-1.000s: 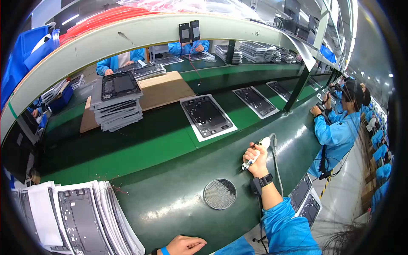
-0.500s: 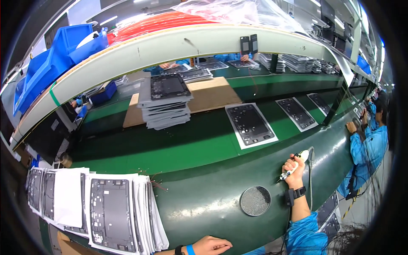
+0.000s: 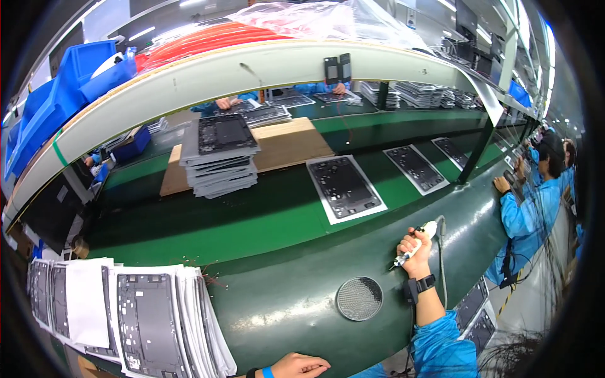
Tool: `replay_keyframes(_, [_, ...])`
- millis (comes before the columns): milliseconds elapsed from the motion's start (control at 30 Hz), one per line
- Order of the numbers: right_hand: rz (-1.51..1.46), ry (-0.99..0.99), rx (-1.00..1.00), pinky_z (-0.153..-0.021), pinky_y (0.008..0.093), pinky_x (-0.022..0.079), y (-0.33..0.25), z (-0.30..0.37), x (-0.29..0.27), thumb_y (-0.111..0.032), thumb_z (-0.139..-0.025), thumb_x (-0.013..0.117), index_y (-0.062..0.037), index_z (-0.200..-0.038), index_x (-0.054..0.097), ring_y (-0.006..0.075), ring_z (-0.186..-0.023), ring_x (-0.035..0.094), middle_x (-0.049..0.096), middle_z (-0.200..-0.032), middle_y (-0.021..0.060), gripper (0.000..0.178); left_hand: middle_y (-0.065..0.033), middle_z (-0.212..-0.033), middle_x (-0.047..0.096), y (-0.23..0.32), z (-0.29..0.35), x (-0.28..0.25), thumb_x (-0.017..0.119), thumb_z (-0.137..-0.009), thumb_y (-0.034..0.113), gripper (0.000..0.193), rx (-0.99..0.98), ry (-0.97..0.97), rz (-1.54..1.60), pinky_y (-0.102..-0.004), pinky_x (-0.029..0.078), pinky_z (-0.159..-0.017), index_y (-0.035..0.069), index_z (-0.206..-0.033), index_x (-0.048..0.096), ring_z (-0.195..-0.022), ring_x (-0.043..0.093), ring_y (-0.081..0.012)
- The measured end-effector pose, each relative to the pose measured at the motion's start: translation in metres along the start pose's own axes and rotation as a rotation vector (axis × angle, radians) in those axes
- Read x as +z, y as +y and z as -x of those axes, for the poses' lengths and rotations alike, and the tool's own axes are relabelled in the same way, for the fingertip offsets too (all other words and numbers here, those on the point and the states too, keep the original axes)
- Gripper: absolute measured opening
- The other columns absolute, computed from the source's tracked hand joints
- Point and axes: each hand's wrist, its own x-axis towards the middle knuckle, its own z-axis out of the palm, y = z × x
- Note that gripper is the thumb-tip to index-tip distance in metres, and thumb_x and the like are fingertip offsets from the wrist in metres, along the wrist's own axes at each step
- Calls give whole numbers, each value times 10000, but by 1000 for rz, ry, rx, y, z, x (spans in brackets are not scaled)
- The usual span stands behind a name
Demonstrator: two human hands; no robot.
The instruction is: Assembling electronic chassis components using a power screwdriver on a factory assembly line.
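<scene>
In my right hand (image 3: 414,251) is a white corded electric screwdriver (image 3: 426,232), my fingers wrapped round it. Its narrow tip points down to the left, above the dark green bench, and a grey cable (image 3: 442,264) drops from its rear end. My left hand (image 3: 299,365) rests palm down at the near edge of the bench, fingers stretched out and holding nothing. A round dish with a textured grey inside (image 3: 360,298) lies between the hands. To the left, dark tablet housings (image 3: 146,321) lean in a row with white sheets between them.
Tablet housings on white sheets (image 3: 346,188) lie along the green conveyor belt (image 3: 265,220). A stack of grey-wrapped housings (image 3: 220,167) stands on a wooden board (image 3: 296,143). A pale shelf beam (image 3: 195,79) spans above, carrying blue bins (image 3: 69,94). Co-workers in blue (image 3: 532,211) sit at right.
The whole view has shifted slightly, so the bench and its things appear farther left. Both hands keep their poses; the right still grips the electric screwdriver.
</scene>
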Motion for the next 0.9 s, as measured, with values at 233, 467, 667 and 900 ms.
replay_keyframes(233, [21,-21,-2,-463,250,333,-2,3,4,-172,-837,560,-71,-861,583,97,-433,349,349,-509,-50,107,-255,-1075,627,-32,0,14,792,-645,138,439,-92,30,592,-399,461,-899,-110,-972,637,-1000,606,-314])
replay_keyframes(467, [16,-9,0,-454,254,310,-5,2,2,-174,-823,566,-87,-851,578,92,-430,324,323,-509,-53,93,-188,-890,644,-29,-2,19,691,-762,294,409,56,114,198,-375,481,-646,-1,-1042,655,-694,585,-245])
replay_keyframes(667, [32,-14,-11,-449,249,329,-2,3,6,-175,-839,556,-77,-852,581,95,-426,358,354,-505,-48,101,-52,-644,587,-44,-6,29,312,-952,570,555,22,117,-295,-302,362,-385,141,-913,662,-447,471,-141])
replay_keyframes(900, [8,-8,-2,-449,259,307,-6,0,1,-177,-829,570,-83,-850,582,94,-427,327,332,-508,-50,97,-109,-821,676,-10,-1,11,507,-965,269,277,238,120,125,-361,526,-591,39,-963,662,-703,643,-246])
